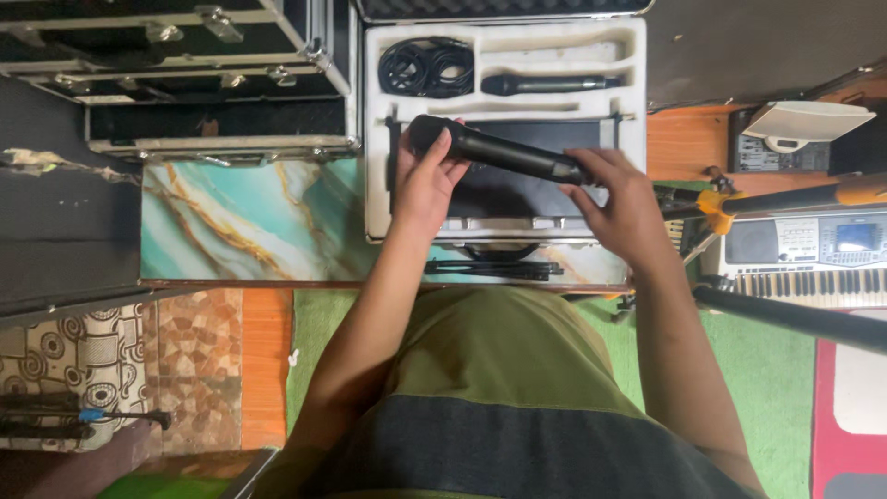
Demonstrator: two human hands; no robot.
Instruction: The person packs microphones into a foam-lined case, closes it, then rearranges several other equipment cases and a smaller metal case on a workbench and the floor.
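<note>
Black microphone (499, 152), one of two, apparently pinched by both hands' fingers (442, 157) above one open case (377, 139).

Open equipment case (374, 139): rectangular, silver metal edging, white foam lining with shaped recesses, lying flat on the marbled teal-and-gold tabletop at centre; its black egg-crate-lined lid (499, 7) stands open at the top edge. Stacked flight cases (185, 83): black panels, silver aluminium frames, corner pieces and latches, upper left, just beside the open case. Keyboard display screen (856, 237): small, rectangular, glowing blue, set in the grey control panel of the electronic keyboard at the right edge. No legible labels or signs can be made out.
</note>
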